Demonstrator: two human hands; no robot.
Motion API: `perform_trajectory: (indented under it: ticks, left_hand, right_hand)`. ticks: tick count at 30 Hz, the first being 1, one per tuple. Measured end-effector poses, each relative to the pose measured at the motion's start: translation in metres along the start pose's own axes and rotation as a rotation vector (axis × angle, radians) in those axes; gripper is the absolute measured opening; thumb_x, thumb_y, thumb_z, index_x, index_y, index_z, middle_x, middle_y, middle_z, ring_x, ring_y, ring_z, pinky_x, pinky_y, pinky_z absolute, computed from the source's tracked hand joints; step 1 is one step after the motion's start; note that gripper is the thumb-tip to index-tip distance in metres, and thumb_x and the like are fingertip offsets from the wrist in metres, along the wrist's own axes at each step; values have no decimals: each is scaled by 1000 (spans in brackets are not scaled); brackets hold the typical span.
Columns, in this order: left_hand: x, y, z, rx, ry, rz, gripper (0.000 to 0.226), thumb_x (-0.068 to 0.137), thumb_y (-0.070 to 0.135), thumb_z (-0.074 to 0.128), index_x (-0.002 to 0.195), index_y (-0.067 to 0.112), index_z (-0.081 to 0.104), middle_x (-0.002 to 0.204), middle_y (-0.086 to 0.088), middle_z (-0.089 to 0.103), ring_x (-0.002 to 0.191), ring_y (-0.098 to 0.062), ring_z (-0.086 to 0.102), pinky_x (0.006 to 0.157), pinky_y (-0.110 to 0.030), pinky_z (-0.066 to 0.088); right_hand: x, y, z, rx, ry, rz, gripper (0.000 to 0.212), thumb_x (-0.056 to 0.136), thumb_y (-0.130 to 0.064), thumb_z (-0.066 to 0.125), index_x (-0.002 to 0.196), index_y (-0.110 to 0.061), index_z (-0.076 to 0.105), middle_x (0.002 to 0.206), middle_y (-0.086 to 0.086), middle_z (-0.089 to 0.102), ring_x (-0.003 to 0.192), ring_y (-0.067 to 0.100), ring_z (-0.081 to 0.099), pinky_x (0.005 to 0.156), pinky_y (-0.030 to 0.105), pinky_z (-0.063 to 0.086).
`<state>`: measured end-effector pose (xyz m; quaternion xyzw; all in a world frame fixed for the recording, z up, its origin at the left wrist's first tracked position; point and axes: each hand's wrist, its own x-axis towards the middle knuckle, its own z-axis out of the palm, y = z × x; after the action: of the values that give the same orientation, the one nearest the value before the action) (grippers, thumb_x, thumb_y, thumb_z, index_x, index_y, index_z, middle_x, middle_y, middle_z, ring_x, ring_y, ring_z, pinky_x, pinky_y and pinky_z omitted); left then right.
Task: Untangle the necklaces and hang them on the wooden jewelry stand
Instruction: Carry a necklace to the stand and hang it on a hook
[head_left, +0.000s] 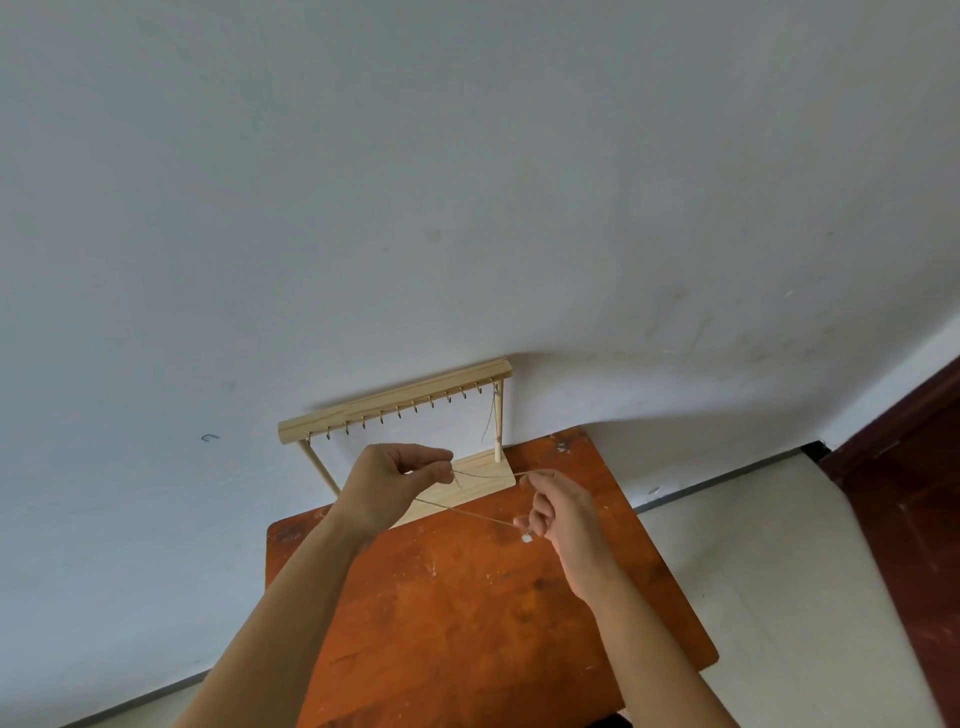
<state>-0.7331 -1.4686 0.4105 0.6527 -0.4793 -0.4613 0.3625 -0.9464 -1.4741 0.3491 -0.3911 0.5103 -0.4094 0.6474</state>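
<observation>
A thin gold necklace (470, 514) is stretched between my two hands above the table. My left hand (395, 480) pinches one end of the chain in front of the wooden jewelry stand (395, 405). My right hand (558, 512) pinches the other end near the stand's base, and a small pale pendant (527, 539) hangs by its fingers. The stand has a top bar with a row of small hooks. A second thin chain (491, 415) hangs from a hook at the bar's right end, beside the right post.
The stand sits at the far edge of a worn orange-brown wooden table (467, 613), against a white wall (467, 182). A pale floor lies to the right, with a dark red-brown door (914, 493) at the far right.
</observation>
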Motion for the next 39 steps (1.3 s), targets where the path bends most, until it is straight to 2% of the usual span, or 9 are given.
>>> perform_trajectory:
  ticks: [4, 7, 13, 16, 19, 24, 27, 34, 39]
  left_hand:
    - [-1, -7, 6, 30, -34, -46, 7, 83, 14, 77, 89, 14, 80, 87, 4, 77, 57, 6, 62, 53, -7, 44]
    - [-4, -12, 18, 5, -27, -85, 8, 78, 19, 81, 86, 15, 81, 86, 5, 78, 59, 5, 63, 48, -8, 43]
    - [-9, -20, 40, -409, -19, -236, 20, 79, 30, 76, 92, 14, 79, 84, -7, 74, 40, -6, 34, 43, -21, 28]
    - [-8, -22, 45, -895, -24, -399, 14, 88, 25, 69, 93, 13, 74, 83, -1, 71, 38, -6, 27, 41, -20, 29]
    - [-6, -20, 45, -1002, 9, -445, 14, 86, 32, 71, 94, 21, 72, 93, 6, 73, 59, -9, 46, 59, -27, 41]
    - [2, -17, 36, -868, 143, -390, 15, 88, 32, 69, 99, 22, 72, 104, 7, 74, 106, -16, 58, 85, -38, 39]
    - [8, -7, 25, -609, 236, -226, 19, 87, 30, 70, 99, 16, 74, 105, 2, 73, 103, -19, 60, 85, -36, 45]
    - [41, 21, 11, 92, 192, 108, 9, 89, 26, 71, 89, 18, 75, 87, 1, 74, 82, -11, 66, 70, -19, 48]
    - [73, 31, 4, 394, 95, 238, 10, 90, 26, 70, 90, 18, 74, 86, 6, 72, 81, -11, 66, 73, -26, 54]
  right_hand:
    - [3, -26, -5, 99, -8, -48, 18, 101, -19, 54, 100, -10, 69, 56, -3, 40, 51, 14, 34, 63, 34, 52]
    - [4, -45, -3, -14, -51, -127, 22, 102, -21, 52, 110, -6, 66, 53, -9, 45, 47, 7, 41, 58, 32, 49]
    - [5, -62, 0, -248, -66, -238, 20, 103, -28, 52, 108, -15, 66, 57, -17, 52, 46, 0, 48, 47, 20, 38]
    - [4, -60, -3, -377, 7, -326, 16, 103, -28, 51, 106, -20, 65, 80, -13, 64, 68, -8, 61, 57, 9, 45]
    - [4, -46, -10, -439, 37, -318, 18, 101, -33, 53, 106, -24, 68, 96, -12, 67, 87, -12, 60, 72, 4, 46]
    - [5, -16, -21, -567, 6, -281, 37, 94, -57, 49, 111, -30, 69, 97, -15, 72, 91, 0, 67, 73, 17, 55]
    - [2, -3, -24, -554, -3, -254, 30, 94, -53, 53, 110, -33, 68, 91, -20, 70, 86, -2, 66, 69, 12, 51]
    - [7, 26, -22, -436, -62, -214, 19, 95, -41, 59, 108, -32, 68, 94, -19, 72, 94, 2, 67, 81, 19, 55]
    - [20, 42, -21, -530, -62, -241, 29, 95, -49, 56, 118, -36, 68, 108, -21, 72, 102, -2, 66, 87, 22, 55]
